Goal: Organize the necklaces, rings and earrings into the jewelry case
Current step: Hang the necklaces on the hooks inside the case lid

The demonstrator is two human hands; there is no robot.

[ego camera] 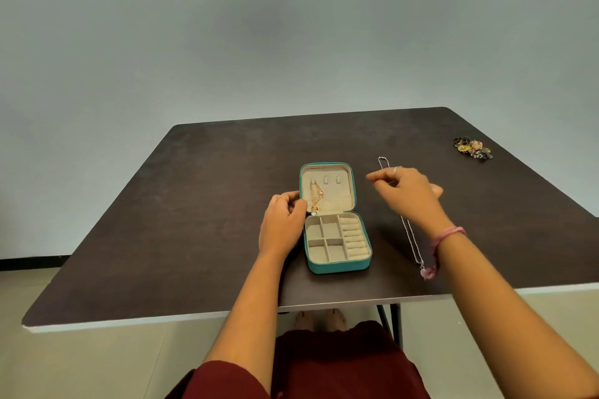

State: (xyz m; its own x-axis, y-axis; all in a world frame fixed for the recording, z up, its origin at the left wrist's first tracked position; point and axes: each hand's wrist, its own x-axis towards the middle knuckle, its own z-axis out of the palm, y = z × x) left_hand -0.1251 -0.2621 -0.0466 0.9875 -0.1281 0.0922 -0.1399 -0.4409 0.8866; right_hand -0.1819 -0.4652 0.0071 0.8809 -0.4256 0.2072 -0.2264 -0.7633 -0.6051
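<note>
Dark table (194,204), pale wall, left fingers (293,201) gripping open case (334,236), right fingers (377,176) pinching silver necklace (410,236)

1. Looks like a plain, sparsely furnished room, more a staged recording spot than a lived-in home or shop; exact kind of place cannot be told.
2. Bare pale grey-blue wall (291,26) behind, without shelves, pictures or windows.
3. Dark brown table (201,204) with a light edge and thin black metal legs (393,321), of the folding type.
4. Pale tiled floor (97,363) and a dark skirting strip (29,261) at the foot of the wall.
5. Only small personal items on the tabletop: an open teal jewelry case (335,266), a silver necklace (410,236) and a cluster of flower-shaped ornaments (472,147).
</note>
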